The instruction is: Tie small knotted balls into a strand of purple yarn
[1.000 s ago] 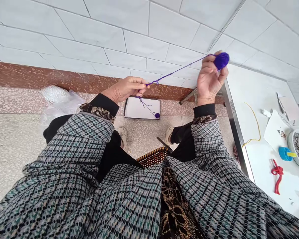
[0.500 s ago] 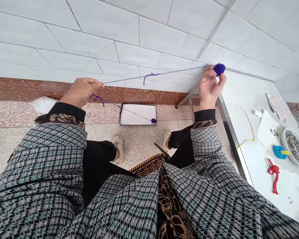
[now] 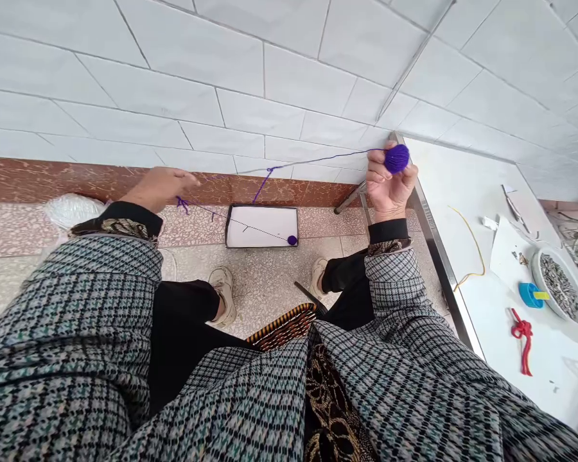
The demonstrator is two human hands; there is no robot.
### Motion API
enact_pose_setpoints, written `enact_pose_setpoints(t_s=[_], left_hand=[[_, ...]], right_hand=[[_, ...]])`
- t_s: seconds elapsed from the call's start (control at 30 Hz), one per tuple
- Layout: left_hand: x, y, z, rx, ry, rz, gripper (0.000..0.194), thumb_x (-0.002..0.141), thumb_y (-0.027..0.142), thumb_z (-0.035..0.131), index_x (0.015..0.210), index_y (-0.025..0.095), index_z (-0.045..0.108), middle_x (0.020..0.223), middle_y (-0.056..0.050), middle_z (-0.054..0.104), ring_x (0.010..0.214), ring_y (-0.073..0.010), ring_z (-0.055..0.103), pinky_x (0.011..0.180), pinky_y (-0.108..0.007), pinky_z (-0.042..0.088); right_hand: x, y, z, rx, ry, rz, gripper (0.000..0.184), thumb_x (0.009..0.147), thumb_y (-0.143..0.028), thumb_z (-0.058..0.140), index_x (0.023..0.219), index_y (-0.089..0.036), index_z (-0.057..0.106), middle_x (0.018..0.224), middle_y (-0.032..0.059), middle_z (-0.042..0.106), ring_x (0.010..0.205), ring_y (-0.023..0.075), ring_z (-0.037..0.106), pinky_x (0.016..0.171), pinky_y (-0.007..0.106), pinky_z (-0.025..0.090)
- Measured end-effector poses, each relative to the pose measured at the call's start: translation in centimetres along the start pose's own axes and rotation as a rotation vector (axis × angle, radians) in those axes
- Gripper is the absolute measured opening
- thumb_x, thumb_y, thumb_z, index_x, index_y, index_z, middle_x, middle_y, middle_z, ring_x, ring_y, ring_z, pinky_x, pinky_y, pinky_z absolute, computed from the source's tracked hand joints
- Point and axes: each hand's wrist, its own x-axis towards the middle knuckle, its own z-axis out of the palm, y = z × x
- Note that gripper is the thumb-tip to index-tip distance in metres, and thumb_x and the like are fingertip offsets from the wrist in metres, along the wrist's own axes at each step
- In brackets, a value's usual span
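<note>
My right hand point(image 3: 389, 183), raised at the table's corner, has its fingers closed round a small ball of purple yarn point(image 3: 397, 158). A purple strand point(image 3: 318, 160) runs left from that ball to a small knot with a short tail hanging down; beyond the knot it blurs. My left hand point(image 3: 161, 186) is at the left, fingers extended forward and pressed together, with purple yarn at its underside. From there a thin knotted strand slopes down to a second, smaller purple ball point(image 3: 292, 240) in the shallow white box with dark edges point(image 3: 250, 231) on the floor.
A white table point(image 3: 462, 167) at the right bears a yellow cord point(image 3: 479, 250), a red knotted cord point(image 3: 524, 340), a blue tape dispenser-like item point(image 3: 530, 295) and a bowl of small dark pieces point(image 3: 561, 285). A woven basket point(image 3: 284, 327) stands between my legs.
My right hand with the yarn ball has shifted left and down in view. The strand between my hands has gone from taut to slack, and its short tail hangs lower.
</note>
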Motion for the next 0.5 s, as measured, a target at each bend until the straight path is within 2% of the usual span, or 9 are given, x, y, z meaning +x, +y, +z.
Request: enact_pose_setpoints(t_s=[0.03, 0.1, 0.2, 0.27, 0.33, 0.4, 0.47, 0.5], left_hand=[[0.4, -0.1, 0.6, 0.042, -0.008, -0.024, 0.044, 0.078, 0.058, 0.088, 0.075, 0.019, 0.068, 0.059, 0.007, 0.067, 0.076, -0.0142, 0.054, 0.073, -0.026, 0.039], [1.3, -0.1, 1.9, 0.171, -0.085, -0.003, 0.031, 0.074, 0.043, 0.091, 0.072, 0.017, 0.074, 0.063, 0.007, 0.071, 0.078, -0.0135, 0.059, 0.075, -0.025, 0.041], [2.6, 0.5, 4.1, 0.323, -0.234, 0.103, 0.019, 0.076, 0.032, 0.086, 0.073, 0.017, 0.076, 0.064, 0.007, 0.071, 0.076, -0.0109, 0.058, 0.074, -0.022, 0.040], [3.1, 1.3, 5.5, 0.336, -0.286, 0.134, 0.015, 0.075, 0.028, 0.083, 0.080, 0.015, 0.079, 0.072, 0.004, 0.076, 0.080, -0.0119, 0.062, 0.075, -0.021, 0.041], [3.0, 2.6, 6.9, 0.324, -0.321, 0.173, 0.024, 0.074, 0.029, 0.081, 0.093, 0.015, 0.082, 0.093, -0.002, 0.085, 0.094, -0.0162, 0.069, 0.079, -0.021, 0.045], [2.2, 4.7, 8.5, 0.264, -0.385, 0.257, 0.046, 0.076, 0.029, 0.075, 0.119, 0.015, 0.082, 0.127, -0.009, 0.084, 0.118, -0.0232, 0.073, 0.092, -0.024, 0.051], [1.1, 7.3, 10.2, 0.120, -0.475, 0.402, 0.074, 0.078, 0.024, 0.067, 0.151, 0.015, 0.068, 0.159, -0.015, 0.069, 0.144, -0.0279, 0.064, 0.111, -0.032, 0.052], [0.5, 8.7, 11.1, 0.037, -0.511, 0.475, 0.085, 0.077, 0.021, 0.063, 0.161, 0.016, 0.059, 0.168, -0.016, 0.060, 0.153, -0.0287, 0.058, 0.118, -0.037, 0.050]], right_hand=[[0.2, 0.7, 0.1, 0.014, -0.002, -0.029, 0.054, 0.063, -0.057, 0.093, 0.097, -0.027, 0.064, 0.087, -0.0003, 0.056, 0.066, 0.0145, 0.047, 0.056, 0.029, 0.051], [0.6, 2.0, 0.7, 0.021, -0.016, -0.038, 0.057, 0.065, -0.057, 0.093, 0.101, -0.026, 0.061, 0.090, -0.0010, 0.055, 0.070, 0.0138, 0.048, 0.059, 0.028, 0.053], [0.9, 2.6, 2.6, -0.052, -0.034, 0.087, 0.064, 0.063, -0.060, 0.094, 0.105, -0.026, 0.059, 0.099, 0.0018, 0.060, 0.075, 0.0162, 0.052, 0.063, 0.031, 0.055], [1.0, 2.6, 4.1, -0.098, -0.033, 0.176, 0.067, 0.060, -0.063, 0.094, 0.103, -0.026, 0.057, 0.103, 0.0037, 0.061, 0.075, 0.0170, 0.052, 0.064, 0.033, 0.055], [1.3, 2.7, 5.1, -0.104, -0.037, 0.213, 0.069, 0.059, -0.063, 0.094, 0.102, -0.026, 0.055, 0.103, 0.0035, 0.059, 0.073, 0.0160, 0.049, 0.065, 0.032, 0.054], [1.7, 3.0, 5.7, -0.097, -0.080, 0.227, 0.070, 0.060, -0.064, 0.093, 0.103, -0.026, 0.054, 0.101, 0.0030, 0.057, 0.073, 0.0157, 0.048, 0.066, 0.031, 0.053], [2.1, 3.5, 5.8, -0.094, -0.145, 0.240, 0.069, 0.062, -0.065, 0.092, 0.104, -0.026, 0.053, 0.100, 0.0030, 0.056, 0.076, 0.0169, 0.049, 0.067, 0.031, 0.052], [2.2, 3.6, 5.9, -0.097, -0.174, 0.252, 0.069, 0.063, -0.065, 0.091, 0.104, -0.026, 0.053, 0.099, 0.0032, 0.055, 0.078, 0.0178, 0.050, 0.068, 0.032, 0.053]])
